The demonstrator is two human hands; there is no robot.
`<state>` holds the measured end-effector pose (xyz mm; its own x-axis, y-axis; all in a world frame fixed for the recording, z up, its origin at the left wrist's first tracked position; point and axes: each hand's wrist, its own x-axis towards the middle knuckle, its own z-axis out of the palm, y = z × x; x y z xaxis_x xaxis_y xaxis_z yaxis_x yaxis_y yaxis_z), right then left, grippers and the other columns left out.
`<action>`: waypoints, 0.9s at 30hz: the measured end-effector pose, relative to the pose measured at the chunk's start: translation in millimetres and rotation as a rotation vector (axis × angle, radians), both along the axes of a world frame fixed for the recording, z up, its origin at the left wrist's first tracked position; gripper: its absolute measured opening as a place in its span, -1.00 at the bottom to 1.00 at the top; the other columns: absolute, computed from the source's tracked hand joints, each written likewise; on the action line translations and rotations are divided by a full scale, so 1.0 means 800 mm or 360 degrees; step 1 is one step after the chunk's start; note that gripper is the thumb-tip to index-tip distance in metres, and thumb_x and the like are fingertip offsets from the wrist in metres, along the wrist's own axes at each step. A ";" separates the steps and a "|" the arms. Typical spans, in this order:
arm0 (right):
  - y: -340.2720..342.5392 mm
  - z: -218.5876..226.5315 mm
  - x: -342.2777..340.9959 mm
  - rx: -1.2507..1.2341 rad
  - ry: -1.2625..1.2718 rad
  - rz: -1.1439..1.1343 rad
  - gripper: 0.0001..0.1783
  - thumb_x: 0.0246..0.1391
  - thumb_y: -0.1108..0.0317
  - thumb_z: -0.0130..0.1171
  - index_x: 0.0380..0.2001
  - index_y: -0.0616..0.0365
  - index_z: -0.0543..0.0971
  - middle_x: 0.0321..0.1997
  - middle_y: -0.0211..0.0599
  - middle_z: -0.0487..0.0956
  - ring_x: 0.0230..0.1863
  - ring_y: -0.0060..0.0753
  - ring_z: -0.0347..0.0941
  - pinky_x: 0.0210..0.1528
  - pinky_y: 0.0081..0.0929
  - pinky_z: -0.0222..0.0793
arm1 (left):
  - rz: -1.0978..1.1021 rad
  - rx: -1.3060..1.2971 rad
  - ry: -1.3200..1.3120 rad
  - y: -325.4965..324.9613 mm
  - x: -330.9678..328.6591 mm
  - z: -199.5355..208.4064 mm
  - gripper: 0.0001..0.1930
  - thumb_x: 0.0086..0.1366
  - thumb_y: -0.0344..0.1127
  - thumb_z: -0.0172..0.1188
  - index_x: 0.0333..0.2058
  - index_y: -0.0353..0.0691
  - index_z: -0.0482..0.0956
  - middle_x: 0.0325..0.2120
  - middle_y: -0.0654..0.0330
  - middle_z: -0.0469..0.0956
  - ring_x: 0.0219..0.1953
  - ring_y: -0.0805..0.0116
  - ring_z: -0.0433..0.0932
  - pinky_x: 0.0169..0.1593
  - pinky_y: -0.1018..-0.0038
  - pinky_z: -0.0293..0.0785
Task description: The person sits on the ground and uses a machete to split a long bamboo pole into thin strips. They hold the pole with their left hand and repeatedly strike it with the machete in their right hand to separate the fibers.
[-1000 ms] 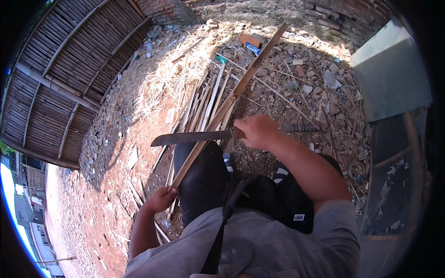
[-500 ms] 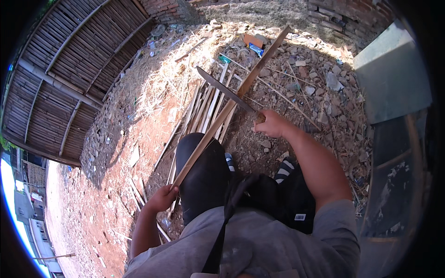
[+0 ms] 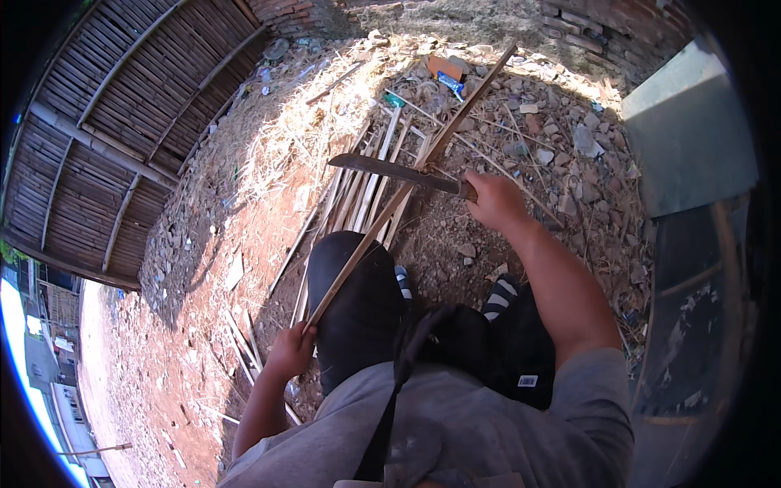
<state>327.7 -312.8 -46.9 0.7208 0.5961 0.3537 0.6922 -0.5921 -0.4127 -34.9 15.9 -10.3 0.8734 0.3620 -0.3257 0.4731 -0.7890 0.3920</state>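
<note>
My left hand (image 3: 291, 350) is closed round the near end of a long bamboo strip (image 3: 338, 281). The strip slants over my left knee and up to the far right. In my right hand (image 3: 495, 200) is the handle of a machete (image 3: 382, 167). Its dark blade points left and crosses the strip about halfway along, where a small curl of shaving shows. Beneath and beyond the strip, several pale bamboo strips (image 3: 364, 191) lie in a pile on the ground.
Stones and rubble (image 3: 561, 154) cover the ground at the right, below a brick wall (image 3: 606, 37). A slatted bamboo panel (image 3: 122, 106) stands at the far left. Grey sheets (image 3: 691, 130) rise at the right. More loose strips (image 3: 244, 342) lie beside my left arm.
My right hand has moved slightly up and right, and the machete blade has swung flatter across the strip. The strip looks turned more edge-on; my left hand still grips its end.
</note>
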 end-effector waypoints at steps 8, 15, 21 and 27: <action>0.031 0.010 -0.034 0.0043 -0.0314 0.0374 -0.67 -0.15 0.30 0.37 -0.30 0.04 0.49 -0.46 -0.26 0.56 -0.34 0.04 0.57 -0.25 0.00 0.46 | -0.0027 -0.0251 -0.0003 0.012 0.004 0.005 -0.61 0.50 -0.09 0.02 -0.35 -0.34 0.52 -0.57 -0.02 0.55 -0.50 0.11 0.54 -0.34 0.20 0.42; 0.013 -0.004 -0.005 -0.0080 -0.0056 -0.0011 -0.72 -0.08 0.34 0.33 -0.28 0.04 0.48 -0.44 -0.18 0.57 -0.32 0.11 0.57 -0.29 0.06 0.44 | 0.0140 -0.0382 0.0246 0.018 0.009 0.015 -0.54 0.53 0.00 -0.03 -0.29 -0.35 0.56 -0.57 0.12 0.50 -0.45 0.35 0.42 -0.29 0.27 0.41; 0.019 0.006 -0.016 -0.0069 0.0018 0.0013 -0.73 -0.06 0.34 0.32 -0.26 0.04 0.51 -0.43 -0.23 0.58 -0.32 0.06 0.58 -0.27 0.03 0.48 | 0.0077 -0.0359 0.0280 0.019 0.013 0.023 -0.55 0.52 -0.01 -0.02 -0.27 -0.36 0.54 -0.54 0.09 0.52 -0.42 0.32 0.44 -0.24 0.25 0.42; 0.038 0.012 -0.034 -0.0117 -0.0501 0.0426 -0.71 -0.12 0.32 0.35 -0.29 0.02 0.51 -0.46 -0.26 0.55 -0.35 0.01 0.58 -0.27 0.05 0.46 | 0.0110 -0.0364 0.0244 0.018 0.009 0.012 -0.56 0.52 -0.02 -0.02 -0.27 -0.36 0.54 -0.56 0.04 0.51 -0.45 0.28 0.45 -0.26 0.22 0.43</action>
<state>300.5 -282.5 -37.4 0.4005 0.7794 0.4819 0.9112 -0.3942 -0.1197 -27.6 30.1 -1.0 0.7837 0.3205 -0.5321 0.5900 -0.6521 0.4761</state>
